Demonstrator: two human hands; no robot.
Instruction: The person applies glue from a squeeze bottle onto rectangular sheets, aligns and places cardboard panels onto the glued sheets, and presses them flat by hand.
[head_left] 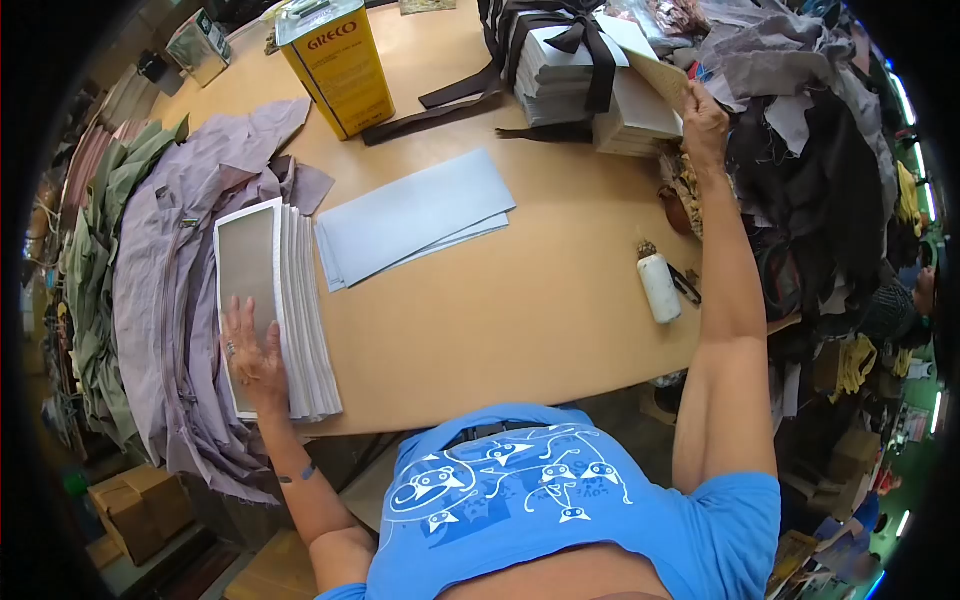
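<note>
The left hand (257, 355) lies flat and open, fingers lightly spread, its palm down on a grey panel (248, 250) that tops a tall stack of pale sheets (310, 310) at the left of the table (500, 330). The right hand (704, 122) is reached far forward with its fingers closed around the near end of a beige sheet (655, 78), which is tilted above a low white stack (637, 118); the thumb's exact placement is hard to make out. Just beside that stack, a white bundle (560, 75) is tied with black strips (598, 62) that trail across the tabletop. Between the hands, a few light blue sheets (415, 215) overlap near the tall stack. A white bottle (659, 289) with a crusted top stands or lies below the right forearm, a small black tool (686, 287) next to it. Farther out are a yellow can (343, 75) marked GRECO, lilac fabric (165, 270) and green fabric (100, 290) heaped at the left, and dark cloth (820, 165) piled at the right.
</note>
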